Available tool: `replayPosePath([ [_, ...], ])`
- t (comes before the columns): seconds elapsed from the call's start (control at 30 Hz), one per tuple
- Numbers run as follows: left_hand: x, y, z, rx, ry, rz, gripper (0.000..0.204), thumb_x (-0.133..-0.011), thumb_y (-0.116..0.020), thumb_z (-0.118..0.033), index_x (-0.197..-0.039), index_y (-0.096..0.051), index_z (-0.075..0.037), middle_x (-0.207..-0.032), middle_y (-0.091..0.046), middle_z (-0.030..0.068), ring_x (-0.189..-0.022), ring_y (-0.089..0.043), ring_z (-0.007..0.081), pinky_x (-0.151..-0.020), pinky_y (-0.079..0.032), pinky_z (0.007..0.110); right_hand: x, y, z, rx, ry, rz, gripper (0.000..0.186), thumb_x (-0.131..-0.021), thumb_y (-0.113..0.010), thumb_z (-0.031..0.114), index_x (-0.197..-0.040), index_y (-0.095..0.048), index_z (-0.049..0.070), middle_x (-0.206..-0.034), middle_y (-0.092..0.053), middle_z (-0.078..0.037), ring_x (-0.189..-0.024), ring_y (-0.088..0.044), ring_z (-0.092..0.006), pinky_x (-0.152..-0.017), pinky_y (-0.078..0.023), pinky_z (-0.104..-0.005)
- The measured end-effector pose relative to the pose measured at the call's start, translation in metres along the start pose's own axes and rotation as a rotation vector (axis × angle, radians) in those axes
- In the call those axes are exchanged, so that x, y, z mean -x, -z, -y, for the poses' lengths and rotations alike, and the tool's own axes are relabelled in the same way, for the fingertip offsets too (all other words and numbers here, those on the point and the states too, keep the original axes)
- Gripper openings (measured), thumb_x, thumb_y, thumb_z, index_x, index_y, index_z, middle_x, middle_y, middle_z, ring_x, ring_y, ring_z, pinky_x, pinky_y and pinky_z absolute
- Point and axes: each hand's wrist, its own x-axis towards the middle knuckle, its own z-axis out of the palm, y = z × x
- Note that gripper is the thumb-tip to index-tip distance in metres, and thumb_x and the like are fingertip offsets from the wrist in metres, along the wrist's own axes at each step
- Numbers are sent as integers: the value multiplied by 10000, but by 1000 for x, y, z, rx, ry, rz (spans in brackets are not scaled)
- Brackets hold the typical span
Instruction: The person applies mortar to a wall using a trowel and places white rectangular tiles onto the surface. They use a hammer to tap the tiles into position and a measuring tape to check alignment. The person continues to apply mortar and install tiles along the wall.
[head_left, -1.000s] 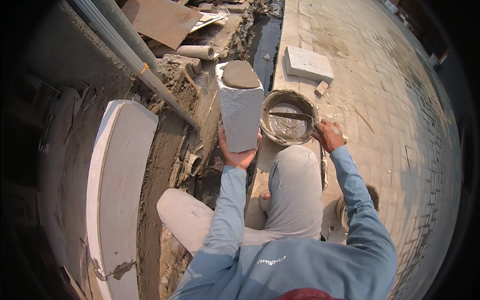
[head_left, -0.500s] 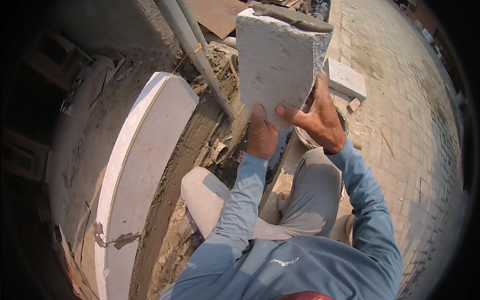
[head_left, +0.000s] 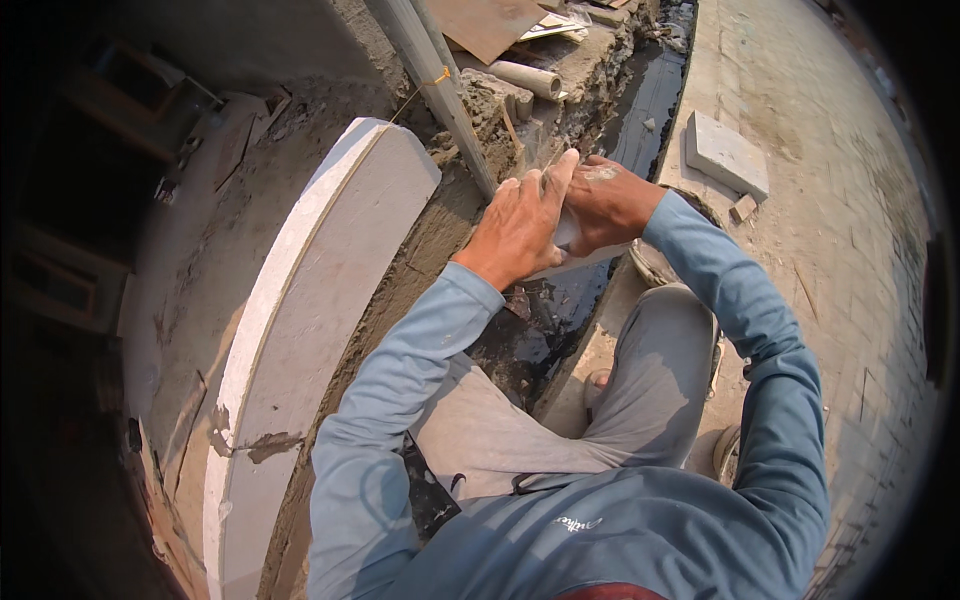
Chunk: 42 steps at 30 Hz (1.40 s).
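My left hand [head_left: 515,225] and my right hand [head_left: 610,205] are close together in front of me, over the dark ditch. Their fingers are closed round a pale block [head_left: 592,260], of which only a light strip below the hands shows plainly. Most of the block is hidden by the hands, and the mortar on it cannot be seen now. To the left stands a low wall of white blocks [head_left: 325,270], with a mortar joint [head_left: 272,446] near its lower end. A string runs from the wall's far end to a metal pole [head_left: 430,90].
A wet ditch [head_left: 640,100] runs between the wall and the paving [head_left: 830,250]. Another white block [head_left: 725,158] lies on the paving, with a small brick piece [head_left: 743,208] beside it. A pipe [head_left: 525,78] and boards [head_left: 490,25] lie beyond the pole. A round container [head_left: 652,266] sits by my right knee.
The block, held upright with mortar on top, has been lowered and turned so it is mostly hidden. My left hand has moved round it, its back now showing. The view has shifted slightly.
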Motion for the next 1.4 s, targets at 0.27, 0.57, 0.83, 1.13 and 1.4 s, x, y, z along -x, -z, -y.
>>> replayPosePath([
  [0.27, -19, -4, 12, 155, -54, -109, 1398, -589, -938, -149, -1604, 21, -194, -1367, -537, 331, -1227, -571, 488, -1019, -508, 518, 1, 19, -17, 105, -68, 31, 875, -643, -850, 435, -1369, -521, 75, -1271, -605, -173, -1209, -572, -368, -1145, -359, -497],
  [0.57, -17, 70, 68, 475, 117, -310, 1072, -609, -941, -417, -1407, -453, 108, -1151, -674, 293, -991, -726, 331, -899, -592, 395, 42, 100, -42, -591, -335, -659, 478, -953, -729, 299, -1329, -569, 52, -1205, -626, -66, -1100, -605, -159, -945, -531, -334],
  [0.83, -19, 70, 79, 1011, 296, -314, 773, -784, -819, -397, -1249, -539, 153, -1050, -692, 262, -888, -753, 281, -765, -641, 357, 10, 81, -56, -865, -243, -419, 379, -991, -656, 359, -1243, -651, 75, -1089, -675, -32, -1003, -618, -132, -891, -499, -292],
  [1.13, -11, 73, 78, 1274, 233, -391, 694, -849, -776, -336, -1311, -532, 119, -1137, -675, 254, -983, -737, 291, -854, -630, 419, -45, 43, -46, -978, -301, -366, 730, -957, -562, 628, -1377, -555, 32, -1255, -626, -222, -1204, -615, -312, -1037, -503, -426],
  [1.4, 12, 124, 58, 823, 115, -413, 1045, -713, -896, -380, -1469, -325, 61, -1175, -610, 287, -1099, -675, 340, -939, -585, 448, -54, 39, -30, -903, -68, -616, 985, -705, -807, 606, -1467, -486, 69, -1332, -580, -254, -1251, -580, -419, -1093, -455, -541],
])
